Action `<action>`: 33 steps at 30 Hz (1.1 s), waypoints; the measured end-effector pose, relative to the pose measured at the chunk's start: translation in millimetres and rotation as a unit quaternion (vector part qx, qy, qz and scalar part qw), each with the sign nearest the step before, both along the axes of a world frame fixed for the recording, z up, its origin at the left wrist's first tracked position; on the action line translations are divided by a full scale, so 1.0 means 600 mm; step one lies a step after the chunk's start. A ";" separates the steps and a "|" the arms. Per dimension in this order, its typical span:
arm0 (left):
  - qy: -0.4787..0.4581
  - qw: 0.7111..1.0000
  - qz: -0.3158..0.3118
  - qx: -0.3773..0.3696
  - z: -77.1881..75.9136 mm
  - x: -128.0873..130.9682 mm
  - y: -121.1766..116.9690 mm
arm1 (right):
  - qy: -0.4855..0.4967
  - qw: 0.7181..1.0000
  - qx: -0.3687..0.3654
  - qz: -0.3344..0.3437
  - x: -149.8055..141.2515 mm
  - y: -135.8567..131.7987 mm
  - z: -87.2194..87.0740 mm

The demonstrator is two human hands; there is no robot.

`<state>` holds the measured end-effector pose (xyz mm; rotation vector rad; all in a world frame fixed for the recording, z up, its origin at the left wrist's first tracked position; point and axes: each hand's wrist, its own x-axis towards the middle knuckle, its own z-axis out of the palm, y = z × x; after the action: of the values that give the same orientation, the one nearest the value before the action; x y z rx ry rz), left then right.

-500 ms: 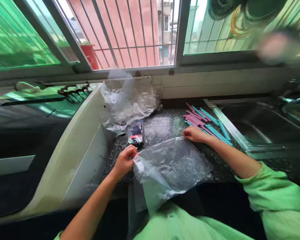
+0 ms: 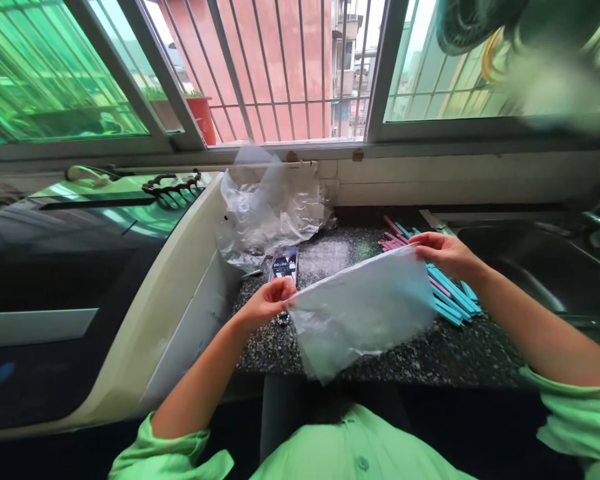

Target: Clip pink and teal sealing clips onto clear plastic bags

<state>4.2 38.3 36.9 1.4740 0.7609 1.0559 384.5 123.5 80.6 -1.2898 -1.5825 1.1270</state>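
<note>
Wrinkled translucent rectangular plastic bag point(image 2: 360, 307) being pinched at corners by left hand point(image 2: 265, 303), right hand point(image 2: 447, 255); long axis being tilted up rightward.

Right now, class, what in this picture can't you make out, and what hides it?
Head view: parts of the coloured sticks, behind the right hand and held plastic.
Head view: the lower end of the phone, behind the left hand.
Head view: the pale shape at upper right, too blurred to name.

Translucent plastic bag point(image 2: 360, 300) — crinkled, top edge straight, higher at right — over the speckled counter point(image 2: 275, 350)
</note>
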 end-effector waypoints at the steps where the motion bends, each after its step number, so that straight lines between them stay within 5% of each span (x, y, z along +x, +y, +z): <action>1: -0.017 1.000 0.013 0.005 0.001 0.003 0.004 | 0.014 1.000 -0.007 -0.008 0.003 0.000 0.004; 5: -0.028 0.998 0.050 0.023 0.002 0.018 0.016 | 0.047 0.998 -0.038 -0.026 0.013 -0.001 0.020; 10: 0.022 0.996 0.008 0.085 0.007 0.030 0.017 | 0.056 0.996 -0.059 -0.049 0.018 0.005 0.031; 15: 0.048 0.997 0.009 0.063 0.011 0.028 0.012 | 0.028 0.995 -0.079 -0.046 0.016 0.012 0.030; 24: 0.135 0.976 0.021 0.171 0.019 0.024 -0.006 | -0.027 0.999 -0.023 -0.011 0.023 0.021 0.060; 29: 0.253 0.908 0.195 0.271 0.031 0.017 0.051 | -0.073 0.997 -0.001 -0.011 -0.002 0.055 0.077; 33: 0.288 0.804 0.355 0.379 0.090 0.003 0.111 | -0.048 0.990 0.109 -0.074 -0.024 0.070 0.114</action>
<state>6.2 105.1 91.0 2.3451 1.5212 1.6094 370.0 165.5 149.2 -1.3069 -1.6009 0.7879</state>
